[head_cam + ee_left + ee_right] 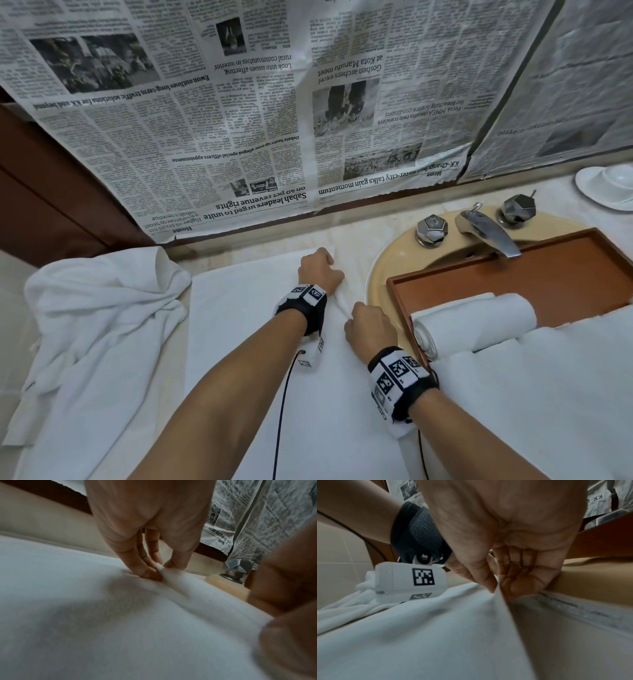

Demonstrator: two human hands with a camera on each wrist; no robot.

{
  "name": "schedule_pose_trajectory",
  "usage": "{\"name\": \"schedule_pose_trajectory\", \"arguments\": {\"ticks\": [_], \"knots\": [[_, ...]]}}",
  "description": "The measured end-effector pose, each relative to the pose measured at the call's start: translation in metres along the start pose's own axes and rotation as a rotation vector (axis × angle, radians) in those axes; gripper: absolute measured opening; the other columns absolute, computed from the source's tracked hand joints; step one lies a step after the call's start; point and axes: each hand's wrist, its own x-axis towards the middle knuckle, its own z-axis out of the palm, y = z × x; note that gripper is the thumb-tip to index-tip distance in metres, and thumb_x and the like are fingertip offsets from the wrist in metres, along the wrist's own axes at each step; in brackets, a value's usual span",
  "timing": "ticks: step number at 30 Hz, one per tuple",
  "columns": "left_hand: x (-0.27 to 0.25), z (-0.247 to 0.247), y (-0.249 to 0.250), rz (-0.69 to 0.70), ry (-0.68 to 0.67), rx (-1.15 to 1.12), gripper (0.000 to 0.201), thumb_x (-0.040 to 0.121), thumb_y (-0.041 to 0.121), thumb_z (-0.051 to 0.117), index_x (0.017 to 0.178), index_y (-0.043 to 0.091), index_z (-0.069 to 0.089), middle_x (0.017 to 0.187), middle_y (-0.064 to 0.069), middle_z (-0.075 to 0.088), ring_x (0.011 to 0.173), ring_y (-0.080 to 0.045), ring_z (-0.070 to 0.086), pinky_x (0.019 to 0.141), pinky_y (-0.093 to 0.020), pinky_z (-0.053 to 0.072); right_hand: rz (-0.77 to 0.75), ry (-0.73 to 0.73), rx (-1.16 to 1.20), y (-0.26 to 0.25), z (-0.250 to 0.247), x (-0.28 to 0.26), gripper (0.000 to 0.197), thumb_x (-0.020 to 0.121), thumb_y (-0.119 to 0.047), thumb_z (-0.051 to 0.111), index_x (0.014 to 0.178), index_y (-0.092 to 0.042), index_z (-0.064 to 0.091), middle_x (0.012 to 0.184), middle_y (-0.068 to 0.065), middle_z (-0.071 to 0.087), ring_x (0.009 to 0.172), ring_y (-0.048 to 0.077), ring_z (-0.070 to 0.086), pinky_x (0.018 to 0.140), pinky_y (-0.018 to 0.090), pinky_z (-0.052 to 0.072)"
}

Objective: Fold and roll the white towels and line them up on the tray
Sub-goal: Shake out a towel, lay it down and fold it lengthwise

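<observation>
A white towel lies spread flat on the desk, left of the basin. Both hands work along its right edge, where the cloth is raised into a thin ridge. The left hand sits at the far end of that ridge, near the towel's far right corner; in the left wrist view its thumb and fingertips pinch the lifted edge into a narrow peak, so the grip is narrow and holds cloth. The right hand sits nearer along the same edge, just beside the basin's rim; in the right wrist view its thumb and curled fingers nip a standing fold of the towel, a narrow grip as well. The ridge runs taut between the two grips, and the rest of the towel stretches flat to the left and toward the person.

A brown tray rests across the basin, under the faucet. One rolled towel lies along the tray's near-left side, well apart from the left hand and near the right one. More white cloth covers the tray's near edge. A crumpled heap of white towels lies at the left end of the desk, touching the flat towel's left border. Newspaper hangs behind the desk, and a white saucer stands at far right.
</observation>
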Motion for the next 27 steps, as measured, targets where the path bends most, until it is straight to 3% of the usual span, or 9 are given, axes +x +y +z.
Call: {"name": "schedule_pose_trajectory", "arguments": {"ticks": [3,7,10,12,16,18,21,25,27], "knots": [[-0.001,-0.003,0.002,-0.053,-0.007,-0.067,0.023,0.077,0.01,0.065,0.098,0.012,0.058,0.098,-0.006,0.058,0.083,-0.025,0.057,0.067,-0.027,0.043,0.025,-0.019,0.037,0.007,0.0,-0.005,0.019,0.096,-0.016,0.046,0.102,-0.004,0.059,0.107,0.015,0.063,0.094,0.033,0.06,0.066,0.028,0.037],[-0.005,-0.014,0.004,-0.002,-0.018,-0.138,0.022,0.081,0.01,0.064,0.102,0.012,0.069,0.102,-0.005,0.07,0.093,-0.018,0.058,0.077,-0.021,0.043,0.028,0.038,0.092,0.015,-0.013,-0.008,0.023,0.096,-0.023,0.048,0.093,-0.006,0.064,0.098,0.014,0.068,0.079,0.026,0.056,0.065,0.028,0.039],[-0.007,-0.025,0.011,-0.024,-0.018,-0.296,0.019,0.081,0.008,0.064,0.097,0.014,0.073,0.095,-0.003,0.073,0.086,-0.014,0.063,0.076,-0.015,0.05,0.031,0.099,0.148,0.017,-0.028,-0.011,0.025,0.097,-0.023,0.051,0.094,-0.003,0.066,0.102,0.017,0.068,0.096,0.034,0.061,0.078,0.033,0.048],[-0.007,-0.031,0.017,-0.057,-0.028,-0.377,0.012,0.079,0.009,0.068,0.085,0.018,0.071,0.094,-0.004,0.074,0.084,-0.017,0.069,0.077,-0.021,0.057,0.039,0.152,0.198,0.016,-0.034,-0.012,0.024,0.097,-0.021,0.053,0.093,-0.001,0.066,0.112,0.02,0.066,0.105,0.038,0.059,0.085,0.037,0.049],[-0.013,-0.047,0.007,-0.116,-0.034,-0.523,0.01,0.082,0.005,0.067,0.084,0.014,0.068,0.09,-0.009,0.074,0.06,-0.012,0.067,0.052,-0.009,0.05,-0.005,0.223,0.161,0.002,-0.035,-0.023,0.022,0.095,-0.023,0.053,0.09,-0.005,0.065,0.096,0.017,0.068,0.097,0.036,0.061,0.079,0.037,0.05],[-0.016,-0.06,-0.009,-0.124,-0.031,-0.606,0.008,0.082,0.003,0.069,0.087,0.01,0.068,0.088,-0.01,0.072,0.062,-0.014,0.068,0.062,-0.017,0.057,-0.073,0.248,0.094,-0.014,-0.034,-0.031,0.021,0.095,-0.024,0.052,0.089,-0.007,0.064,0.086,0.014,0.068,0.086,0.033,0.062,0.071,0.035,0.049],[-0.018,-0.09,-0.044,-0.123,-0.007,-0.647,0.008,0.08,0.005,0.072,0.085,0.01,0.069,0.079,-0.007,0.072,0.068,-0.019,0.07,0.079,-0.037,0.062,-0.184,0.234,0.05,-0.05,-0.027,-0.043,0.019,0.096,-0.022,0.051,0.091,-0.006,0.06,0.085,0.012,0.066,0.082,0.032,0.062,0.063,0.034,0.043],[-0.022,-0.133,-0.099,-0.116,0.034,-0.629,0.008,0.084,0.003,0.071,0.085,0.01,0.067,0.087,-0.011,0.072,0.068,-0.018,0.068,0.079,-0.037,0.062,-0.309,0.183,-0.055,-0.115,-0.014,-0.058,0.008,0.096,-0.014,0.045,0.089,-0.011,0.047,0.095,0.013,0.065,0.086,0.034,0.062,0.063,0.031,0.033],[-0.022,-0.152,-0.128,-0.119,0.057,-0.582,0.007,0.084,0.004,0.071,0.085,0.011,0.068,0.091,-0.012,0.073,0.07,-0.018,0.069,0.078,-0.037,0.061,-0.363,0.14,-0.106,-0.147,-0.003,-0.065,0.008,0.095,-0.009,0.044,0.096,-0.007,0.051,0.101,0.015,0.064,0.092,0.034,0.063,0.064,0.031,0.034]]}}
